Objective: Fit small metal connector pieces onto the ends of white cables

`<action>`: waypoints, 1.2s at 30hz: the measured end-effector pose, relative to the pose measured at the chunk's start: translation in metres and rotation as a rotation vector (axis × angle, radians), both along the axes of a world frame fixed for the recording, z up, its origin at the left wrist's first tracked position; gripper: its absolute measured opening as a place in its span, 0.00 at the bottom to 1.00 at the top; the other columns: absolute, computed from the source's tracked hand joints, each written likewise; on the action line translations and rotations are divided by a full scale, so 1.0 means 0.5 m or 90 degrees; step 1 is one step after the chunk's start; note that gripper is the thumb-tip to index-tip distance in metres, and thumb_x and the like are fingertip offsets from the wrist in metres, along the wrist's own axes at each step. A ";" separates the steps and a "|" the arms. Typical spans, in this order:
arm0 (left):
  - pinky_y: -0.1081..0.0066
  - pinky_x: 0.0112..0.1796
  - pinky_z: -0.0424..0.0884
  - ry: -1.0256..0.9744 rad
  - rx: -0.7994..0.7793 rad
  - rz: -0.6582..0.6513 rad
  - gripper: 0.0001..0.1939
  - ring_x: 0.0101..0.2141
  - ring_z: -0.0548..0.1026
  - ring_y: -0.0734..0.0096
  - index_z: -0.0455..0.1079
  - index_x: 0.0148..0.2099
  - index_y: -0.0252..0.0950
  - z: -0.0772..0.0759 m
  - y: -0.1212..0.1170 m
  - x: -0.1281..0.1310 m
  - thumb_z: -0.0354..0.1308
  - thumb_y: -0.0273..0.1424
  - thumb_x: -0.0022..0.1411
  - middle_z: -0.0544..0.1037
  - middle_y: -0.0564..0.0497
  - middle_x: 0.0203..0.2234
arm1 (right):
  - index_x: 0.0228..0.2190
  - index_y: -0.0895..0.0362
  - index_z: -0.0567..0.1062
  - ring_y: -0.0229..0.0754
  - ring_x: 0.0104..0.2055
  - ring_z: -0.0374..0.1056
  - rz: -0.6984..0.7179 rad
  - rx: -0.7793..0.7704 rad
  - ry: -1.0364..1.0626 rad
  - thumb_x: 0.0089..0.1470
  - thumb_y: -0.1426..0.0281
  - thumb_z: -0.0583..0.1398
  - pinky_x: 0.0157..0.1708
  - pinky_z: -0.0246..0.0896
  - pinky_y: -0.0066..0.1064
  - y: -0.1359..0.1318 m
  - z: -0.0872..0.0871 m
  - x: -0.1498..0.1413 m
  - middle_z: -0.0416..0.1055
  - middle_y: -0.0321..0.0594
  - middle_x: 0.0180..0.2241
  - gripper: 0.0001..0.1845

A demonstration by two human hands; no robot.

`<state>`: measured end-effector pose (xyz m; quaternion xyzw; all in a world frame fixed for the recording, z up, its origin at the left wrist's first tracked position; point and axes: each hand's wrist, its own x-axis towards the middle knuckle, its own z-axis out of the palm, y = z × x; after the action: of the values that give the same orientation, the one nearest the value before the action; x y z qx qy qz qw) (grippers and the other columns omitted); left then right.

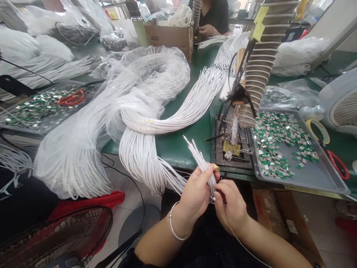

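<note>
My left hand (199,190) is closed around a bundle of white cables (199,156), their cut ends pointing up and away over the table edge. A yellow covering shows on one of its fingertips. Close beside it, my right hand (232,204) is closed, thumb and fingers pinched at the lower side of the bundle. A thin white cable trails down from beneath this hand; its pinched part is mostly hidden. Left of my hands, a thick hank of white cables (142,160) hangs over the table edge, with another bundle (178,119) lying across it.
A tray (329,182) of small green-and-silver connector boards stands right of a soldering stand (232,149). A ribbed hose (259,70) hangs above. Bagged cables (80,149) and another tray (50,126) lie left. A floor fan (72,234) stands lower left. Another person (214,18) sits opposite.
</note>
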<state>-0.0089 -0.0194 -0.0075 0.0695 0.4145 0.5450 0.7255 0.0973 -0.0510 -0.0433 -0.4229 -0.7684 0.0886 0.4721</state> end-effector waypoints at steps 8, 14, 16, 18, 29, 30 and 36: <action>0.77 0.29 0.65 -0.055 0.026 0.119 0.07 0.24 0.68 0.81 0.70 0.29 0.32 -0.011 -0.001 0.014 0.65 0.30 0.52 0.72 0.54 0.25 | 0.42 0.57 0.69 0.40 0.26 0.68 0.111 -0.009 0.022 0.59 0.76 0.50 0.23 0.67 0.29 -0.030 -0.017 -0.009 0.70 0.41 0.26 0.12; 0.76 0.29 0.65 -0.093 0.057 0.162 0.07 0.24 0.67 0.81 0.69 0.29 0.33 -0.005 0.004 0.003 0.64 0.28 0.53 0.71 0.55 0.27 | 0.49 0.57 0.67 0.41 0.32 0.72 0.133 0.008 0.044 0.56 0.76 0.52 0.30 0.72 0.31 -0.043 -0.047 -0.012 0.72 0.45 0.32 0.18; 0.76 0.29 0.66 -0.072 0.071 0.151 0.07 0.24 0.68 0.80 0.69 0.30 0.34 -0.003 0.004 0.001 0.65 0.30 0.53 0.71 0.55 0.27 | 0.48 0.55 0.67 0.41 0.33 0.72 0.126 0.016 0.041 0.55 0.76 0.53 0.30 0.73 0.31 -0.042 -0.048 -0.011 0.73 0.44 0.32 0.19; 0.76 0.28 0.65 -0.029 0.096 0.124 0.09 0.23 0.67 0.81 0.69 0.31 0.34 -0.004 0.002 -0.001 0.66 0.32 0.52 0.71 0.55 0.27 | 0.45 0.53 0.69 0.40 0.31 0.72 0.116 -0.002 0.063 0.54 0.78 0.54 0.30 0.72 0.30 -0.037 -0.036 -0.006 0.73 0.41 0.30 0.17; 0.69 0.44 0.66 0.322 0.362 -0.188 0.02 0.41 0.72 0.65 0.76 0.31 0.36 -0.009 -0.011 -0.027 0.64 0.28 0.52 0.74 0.46 0.36 | 0.26 0.55 0.70 0.33 0.24 0.62 0.012 -0.238 0.189 0.57 0.74 0.56 0.24 0.61 0.24 -0.002 0.028 0.022 0.65 0.33 0.22 0.08; 0.68 0.46 0.65 0.333 0.370 -0.204 0.00 0.42 0.72 0.64 0.76 0.30 0.36 -0.008 -0.010 -0.028 0.64 0.27 0.52 0.74 0.46 0.37 | 0.26 0.55 0.70 0.33 0.24 0.63 0.013 -0.250 0.192 0.57 0.74 0.56 0.24 0.62 0.24 -0.002 0.026 0.022 0.66 0.34 0.23 0.08; 0.68 0.44 0.66 0.326 0.350 -0.214 0.03 0.39 0.72 0.66 0.75 0.28 0.37 -0.010 -0.011 -0.024 0.62 0.27 0.55 0.74 0.48 0.35 | 0.29 0.55 0.71 0.34 0.27 0.65 0.029 -0.265 0.149 0.57 0.74 0.56 0.26 0.63 0.24 0.003 0.036 0.036 0.67 0.35 0.25 0.06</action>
<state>-0.0209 -0.0249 -0.0122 0.4609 0.4038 0.4742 0.6322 0.1151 -0.0495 -0.0255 -0.4805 -0.6829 0.3045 0.4584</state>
